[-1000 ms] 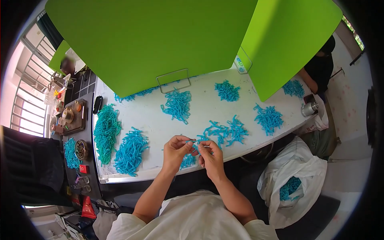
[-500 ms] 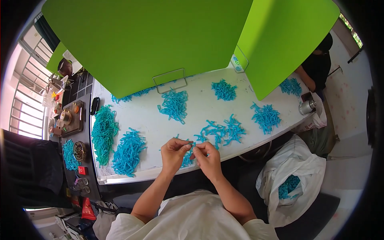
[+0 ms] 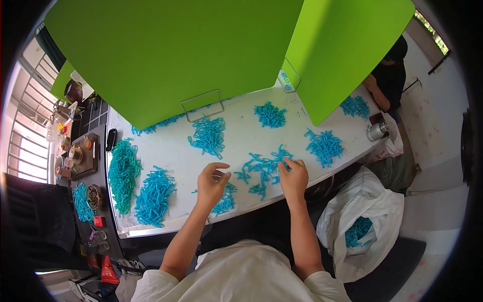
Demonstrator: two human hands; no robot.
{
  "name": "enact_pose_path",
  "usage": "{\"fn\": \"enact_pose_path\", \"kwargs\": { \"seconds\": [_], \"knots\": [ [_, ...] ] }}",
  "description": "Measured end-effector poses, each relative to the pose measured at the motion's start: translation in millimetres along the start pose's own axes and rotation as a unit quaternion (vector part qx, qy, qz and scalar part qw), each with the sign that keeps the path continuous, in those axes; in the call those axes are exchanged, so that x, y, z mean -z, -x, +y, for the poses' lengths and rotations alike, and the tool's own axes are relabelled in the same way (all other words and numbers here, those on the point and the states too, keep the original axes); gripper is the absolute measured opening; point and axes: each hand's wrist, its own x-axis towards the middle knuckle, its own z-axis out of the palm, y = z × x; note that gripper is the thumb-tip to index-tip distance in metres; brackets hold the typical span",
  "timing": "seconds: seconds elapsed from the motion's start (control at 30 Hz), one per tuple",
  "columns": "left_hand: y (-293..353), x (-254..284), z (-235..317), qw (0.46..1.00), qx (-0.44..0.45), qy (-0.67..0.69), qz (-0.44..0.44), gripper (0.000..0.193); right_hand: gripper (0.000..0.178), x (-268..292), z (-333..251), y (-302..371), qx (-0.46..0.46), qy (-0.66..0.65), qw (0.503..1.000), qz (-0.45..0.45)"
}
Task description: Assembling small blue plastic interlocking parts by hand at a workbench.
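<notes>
A loose scatter of small blue plastic pieces [image 3: 261, 168] lies on the white bench [image 3: 171, 151], just in front of the person and between their two hands; the right hand [image 3: 293, 177] rests on the scatter's right edge with its fingers curled down onto the pieces, though whether anything is pinched between them cannot be told; the left hand [image 3: 211, 182] hovers at the scatter's left with fingers spread and half bent, seemingly holding nothing, just above a smaller blue clump [image 3: 225, 199] near the bench's front edge; judged from how things lie, the work looks partly done; to the far left two tidy, long heaps, one teal-green [image 3: 122, 173] and one blue [image 3: 153, 194], lie side by side, while several untidy blue piles remain farther off: one toward the middle back [image 3: 207, 135], one behind it to the right [image 3: 270, 114], one at the right [image 3: 324, 146] and one at the far right corner [image 3: 356, 105]; on the floor to the person's right a white bag [image 3: 362, 226] stands open with more blue pieces inside; tall green screens [image 3: 171, 50] stand along the back of the bench; a metal cup [image 3: 376, 131] sits at the right end, near another person in dark clothing [image 3: 390, 75]; a dark side table [image 3: 80, 166] with small pots stands to the left.
</notes>
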Motion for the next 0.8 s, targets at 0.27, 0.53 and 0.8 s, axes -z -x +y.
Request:
{"fn": "enact_pose_path", "kwargs": {
  "seconds": [0.27, 0.53, 0.8],
  "knots": [
    [50, -31, 52, 0.975, -0.198, -0.018, -0.101, 0.027, 0.031, -3, -8, 22, -0.347, -0.73, 0.536, -0.243],
    [55, -26, 32, 0.982, -0.174, -0.061, 0.031, 0.022, 0.031, -15, -55, 57, -0.307, -0.734, 0.553, -0.248],
    [44, -16, 18, 0.93, -0.324, -0.148, 0.088, 0.022, 0.024, -25, -59, 77, -0.324, -0.574, 0.692, -0.292]
  ]
}}
